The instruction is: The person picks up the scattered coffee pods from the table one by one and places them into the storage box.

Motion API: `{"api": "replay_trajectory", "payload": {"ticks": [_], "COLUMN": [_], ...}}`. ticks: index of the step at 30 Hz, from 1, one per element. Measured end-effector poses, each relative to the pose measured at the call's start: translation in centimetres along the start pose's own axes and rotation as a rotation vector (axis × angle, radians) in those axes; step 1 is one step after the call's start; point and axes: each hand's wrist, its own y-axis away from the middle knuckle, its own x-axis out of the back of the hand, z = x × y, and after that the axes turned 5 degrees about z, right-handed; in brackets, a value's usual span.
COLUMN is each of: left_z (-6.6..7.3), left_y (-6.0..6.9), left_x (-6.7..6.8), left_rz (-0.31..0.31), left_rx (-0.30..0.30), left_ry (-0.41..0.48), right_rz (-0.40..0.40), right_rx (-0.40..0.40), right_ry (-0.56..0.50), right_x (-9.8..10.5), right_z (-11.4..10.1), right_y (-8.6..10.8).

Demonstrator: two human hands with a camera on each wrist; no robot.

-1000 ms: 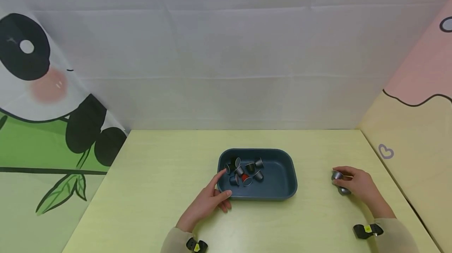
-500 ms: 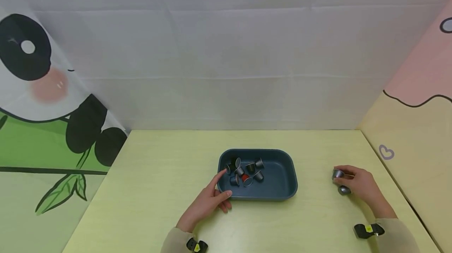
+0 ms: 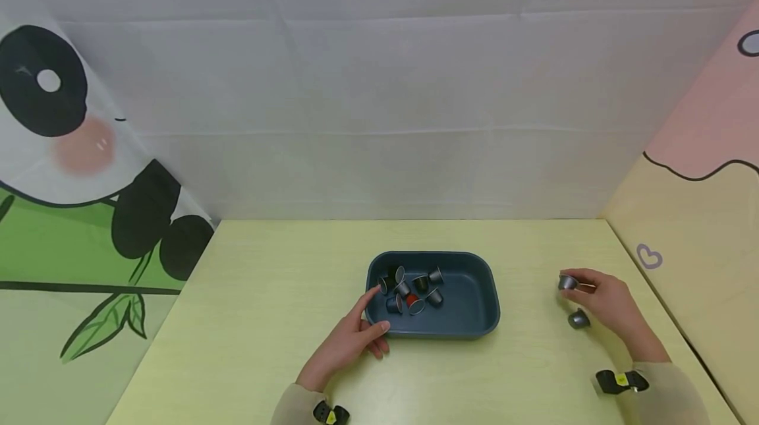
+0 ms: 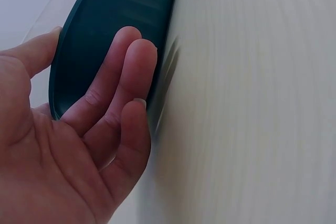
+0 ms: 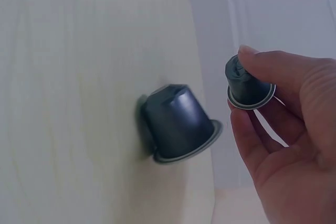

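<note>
My right hand pinches a dark metallic coffee capsule, held up off the table in the right wrist view between thumb and fingers. A second dark coffee capsule lies on its side on the table just below that hand. At the tray, my left hand touches the left front corner, index finger on the left rim and thumb at the front rim. The left wrist view shows its other fingers loosely bent beside the tray's outer wall. Several used-looking capsules, one red, lie in the tray's left half.
A pale wooden table carries everything. White cloth hangs along its back edge. Printed panels stand at both sides, the right one close to my right arm. Each wrist wears a small black camera.
My right hand has lifted the capsule upward and away from the other one, which now shows more fully on the table. My left hand and the tray have stayed in place.
</note>
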Motion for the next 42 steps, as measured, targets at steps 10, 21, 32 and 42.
{"api": "replay_trajectory", "payload": {"ticks": [10,21,32,42], "left_z": [0.0,-0.1,-0.1,-0.1], "left_y": [0.0,0.0,-0.2,-0.2], "left_x": [0.0,0.0,0.0,0.0], "left_rz": [0.001,-0.003,-0.002,-0.008], "left_rx": [0.0,-0.004,-0.007,-0.008], "left_ry": [0.0,0.004,0.013,-0.001], "right_rz": [0.025,0.03,0.003,-0.029], "right_rx": [0.068,0.139,0.239,0.225], "right_ry": [0.008,0.004,-0.031,-0.104], "right_x": [0.5,0.3,-0.4,-1.9], "right_z": [-1.4,-3.6,-6.6,-9.0], "right_y": [-0.9,-2.4,-4.7,-6.7]}}
